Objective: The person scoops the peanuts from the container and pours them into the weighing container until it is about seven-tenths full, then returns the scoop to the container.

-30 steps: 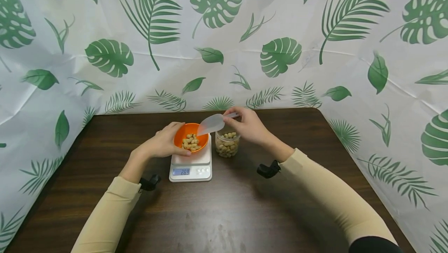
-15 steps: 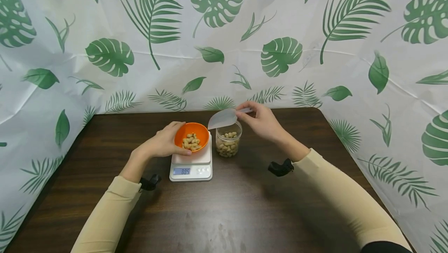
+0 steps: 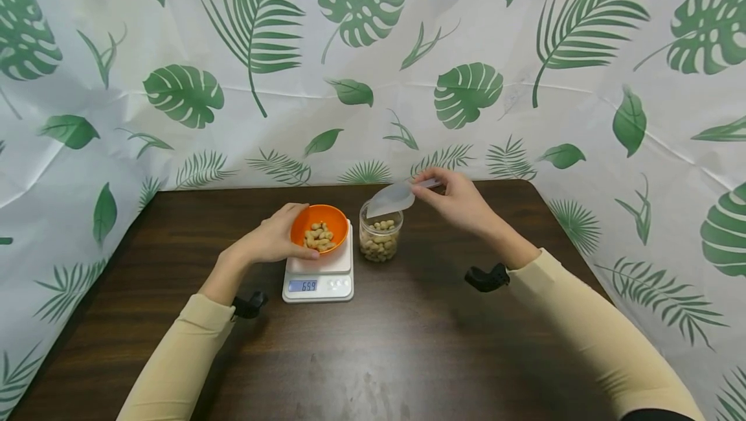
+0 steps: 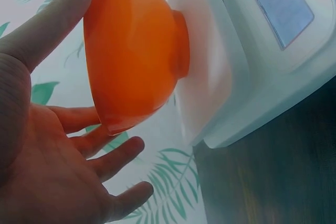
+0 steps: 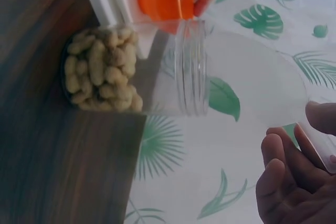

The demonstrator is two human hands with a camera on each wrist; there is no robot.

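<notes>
My left hand [image 3: 265, 238] holds an orange bowl [image 3: 332, 217] by its rim, thumb on one side and fingers on the other. Peanuts [image 3: 317, 237] lie inside the bowl, which stands on a white kitchen scale [image 3: 320, 282] with a lit display. Just right of the scale is a clear jar [image 5: 163, 72], partly filled with peanuts in their shells. Above the jar's mouth, my right hand [image 3: 457, 203] pinches the handle of a translucent scoop [image 3: 392, 199]. The scoop's tip points down and left, over the jar opening. No peanuts show in the scoop.
Everything stands on a dark wooden table [image 3: 373, 350]. Behind it hangs a white sheet with green leaf prints [image 3: 373, 123], close to the table's back edge. A black wrist camera [image 3: 486, 277] sits under the right wrist, another [image 3: 249, 304] by the left.
The scoop has moved right from over the bowl to above the jar, drawn by my right hand. The scale's digits have changed. My left hand stays on the bowl.
</notes>
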